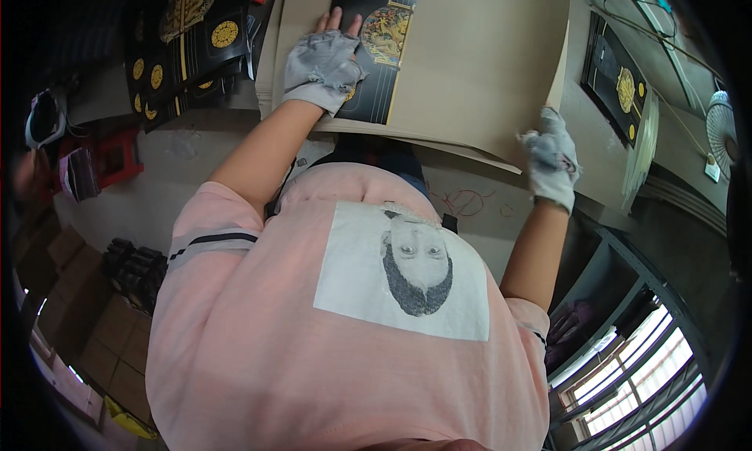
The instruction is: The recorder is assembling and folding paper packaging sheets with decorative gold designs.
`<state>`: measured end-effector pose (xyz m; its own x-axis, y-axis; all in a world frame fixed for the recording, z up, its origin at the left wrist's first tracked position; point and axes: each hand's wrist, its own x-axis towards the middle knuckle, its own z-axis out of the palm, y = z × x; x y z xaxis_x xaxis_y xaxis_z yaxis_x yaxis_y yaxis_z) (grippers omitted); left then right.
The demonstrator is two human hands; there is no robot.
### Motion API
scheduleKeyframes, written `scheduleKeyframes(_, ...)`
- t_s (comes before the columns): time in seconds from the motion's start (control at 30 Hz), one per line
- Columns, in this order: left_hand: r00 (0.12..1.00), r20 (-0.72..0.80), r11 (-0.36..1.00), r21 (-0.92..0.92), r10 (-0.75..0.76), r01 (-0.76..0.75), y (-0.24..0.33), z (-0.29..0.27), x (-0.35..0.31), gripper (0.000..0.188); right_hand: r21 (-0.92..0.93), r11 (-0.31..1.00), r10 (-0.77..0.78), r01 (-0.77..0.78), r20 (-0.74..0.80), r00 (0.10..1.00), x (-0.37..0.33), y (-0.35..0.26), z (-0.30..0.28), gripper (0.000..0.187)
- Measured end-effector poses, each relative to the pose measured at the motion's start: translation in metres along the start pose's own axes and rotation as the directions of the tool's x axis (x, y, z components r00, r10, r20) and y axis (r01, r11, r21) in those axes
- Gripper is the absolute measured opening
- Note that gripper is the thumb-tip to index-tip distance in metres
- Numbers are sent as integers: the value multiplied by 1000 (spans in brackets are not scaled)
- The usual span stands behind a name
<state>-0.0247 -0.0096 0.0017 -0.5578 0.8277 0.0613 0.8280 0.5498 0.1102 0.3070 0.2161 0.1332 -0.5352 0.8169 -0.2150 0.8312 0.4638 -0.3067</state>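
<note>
While the gloved left hand (325, 68) lies flat, fingers extended, upon a black-and-gold panel (374, 86), the gloved right hand (551, 157) meets the brown sheet (479, 67) at its right edge; blur hides whether it pinches. Panel and sheet adjoin; overlap unclear. Possible fault: creased near corner, from uneven pulling. Count: hands, two; pressed panel, one; dark panels (192, 59) leftward, several, overlapping; fan (721, 126), one.

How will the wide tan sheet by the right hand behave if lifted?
The tan sheet is probably light for its breadth, as its edge looks thin. Being so broad, it may flex if raised only near the right hand. It seems unlikely to roll or tip, since it lies flat.
</note>
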Motion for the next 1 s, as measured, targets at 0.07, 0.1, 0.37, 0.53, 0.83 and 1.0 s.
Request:
scheduleKeyframes(0.07, 990, 108, 994, 54, 89, -95, 7, -7, 2, 69, -243, 937, -281, 250, -103, 954, -18, -37, 8, 63)
scheduleKeyframes(0.1, 991, 106, 994, 53, 85, -91, 7, -8, 1, 69, -352, 870, -408, 344, -124, 904, -20, -53, 15, 66)
scheduleKeyframes(0.37, 987, 122, 992, 58, 101, -108, 11, -11, 2, 69, 85, 868, -439, 488, -326, 837, 18, -86, 88, 61)
scheduleKeyframes(0.53, 992, 76, 995, 13, 96, -97, 3, 12, 0, 66, 33, 940, -314, 340, -305, 899, 38, -85, 98, 93)
scheduleKeyframes(0.83, 994, 18, 992, 69, 109, -110, 7, 13, 1, 61, -275, 925, -326, 264, -212, 921, 36, -131, 118, 93)
scheduleKeyframes(1.0, 995, 41, 993, 80, 88, -91, 6, 8, 1, 60, -148, 925, -374, 350, -185, 909, 49, -100, 111, 94)
